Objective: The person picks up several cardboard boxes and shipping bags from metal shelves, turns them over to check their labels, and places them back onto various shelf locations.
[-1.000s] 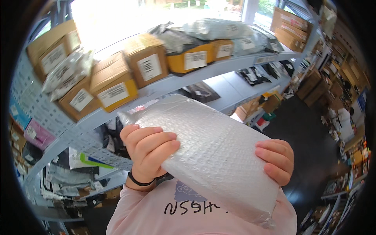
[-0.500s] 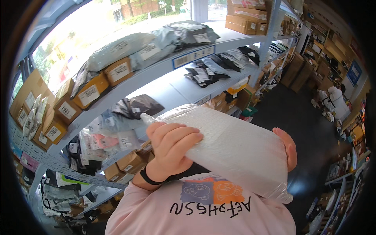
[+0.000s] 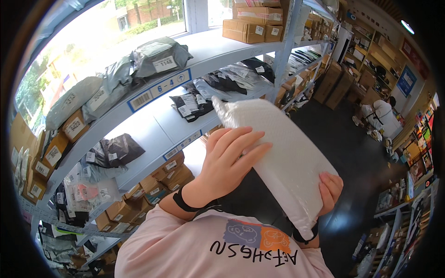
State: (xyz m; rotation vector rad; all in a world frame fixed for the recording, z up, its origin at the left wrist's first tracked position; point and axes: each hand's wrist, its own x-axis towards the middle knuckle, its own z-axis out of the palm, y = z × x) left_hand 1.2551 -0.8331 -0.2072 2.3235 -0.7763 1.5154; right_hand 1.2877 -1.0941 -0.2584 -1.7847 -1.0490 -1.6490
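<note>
A white bubble-wrapped package, flat and roughly rectangular, is held up tilted in front of my chest. My left hand grips it at the left edge, fingers stretched across its upper face. At the lower right edge, my right hand has its fingers curled over the wrap, its palm hidden by the package. The clear wrap gathers into a loose twisted tip at the upper left corner, near a dark bagged parcel on the shelf behind.
A metal shelf on my left carries grey bagged parcels and cardboard boxes. Small boxes stand on a lower level. A dark floor runs along the aisle, where a person bends down far off. More shelving stands at right.
My view has swung right, so the shelf sits further left. The package is tilted more steeply. My right hand's fingers now wrap over its lower right edge, and more of them shows.
</note>
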